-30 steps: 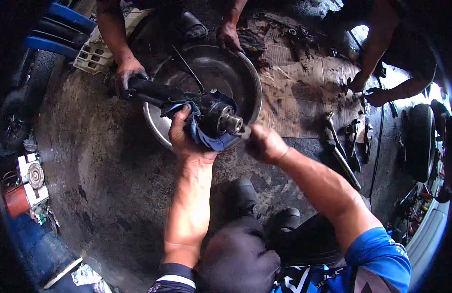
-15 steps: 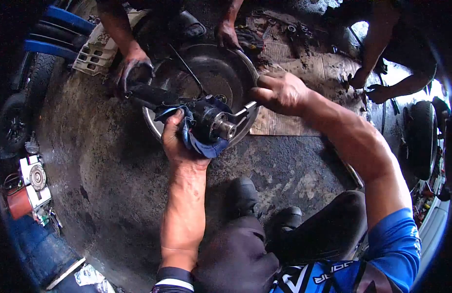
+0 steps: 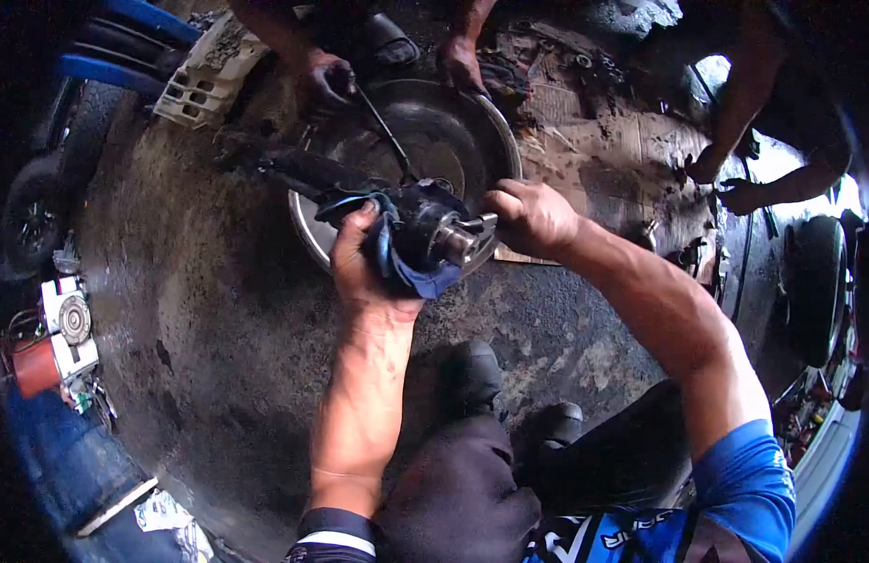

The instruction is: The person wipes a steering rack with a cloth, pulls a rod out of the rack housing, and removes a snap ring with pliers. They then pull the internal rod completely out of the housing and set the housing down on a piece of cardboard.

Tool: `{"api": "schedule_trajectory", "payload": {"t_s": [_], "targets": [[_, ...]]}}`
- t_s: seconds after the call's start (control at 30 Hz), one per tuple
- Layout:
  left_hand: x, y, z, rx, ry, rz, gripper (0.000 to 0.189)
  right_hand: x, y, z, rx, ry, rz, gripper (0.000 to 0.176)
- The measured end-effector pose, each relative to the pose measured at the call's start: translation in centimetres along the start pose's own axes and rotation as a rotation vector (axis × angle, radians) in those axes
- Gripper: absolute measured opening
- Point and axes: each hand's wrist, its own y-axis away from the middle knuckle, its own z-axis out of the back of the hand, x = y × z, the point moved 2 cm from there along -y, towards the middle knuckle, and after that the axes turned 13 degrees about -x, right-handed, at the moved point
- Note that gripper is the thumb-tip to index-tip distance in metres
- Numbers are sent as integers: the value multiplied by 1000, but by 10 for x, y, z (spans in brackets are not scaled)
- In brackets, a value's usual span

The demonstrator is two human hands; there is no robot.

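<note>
"Part first: which way does it point?"

"Its long axis slants across the view, tube to the upper left, bright stub to the lower right, on the right hand's side."

"Where is it?"

"Above the near side of the basin, the tube's far end reaching past the left rim."

"And the hands?"

"The left hand is under the thick end, closed round it through a blue cloth, thumb up on the near side. The part runs across the top of that hand. The right hand is to the right of the stub, fingers curled narrow on a small metal tool that reaches to the stub's end."

"Do they touch there?"

"Tool and stub overlap in view; I cannot tell."

"Farther out?"

"Beyond the tube, a co-worker's hand holds a thin rod slanting down to the part. Another hand rests at the basin's far rim. Stained cardboard lies to the right on the floor, and at its far side are another person's two hands."
</note>
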Motion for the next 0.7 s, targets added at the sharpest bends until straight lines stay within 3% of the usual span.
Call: {"api": "schedule_trajectory", "payload": {"t_s": [0.23, 0.33, 0.37, 0.43, 0.5, 0.7], "targets": [[7, -2, 9, -95, -35, -31, 36, 1, 28, -22, 46, -79, -114, 28], [7, -5, 5, -50, 2, -11, 41, 16, 38, -33, -86, -151, -188, 30], [7, -6, 4, -11, -2, -9, 43, 26, 42, -33, -17, -161, -324, 29], [9, -9, 1, 13, 25, -8, 45, 39, 64, -84, -319, -1330, -1312, 27], [11, -10, 0, 35, 53, -4, 46, 59, 65, -65, -103, -354, -636, 26], [12, -9, 3, 107, 78, 48, 45, 57, 58, -55, -66, -369, -593, 28]]}}
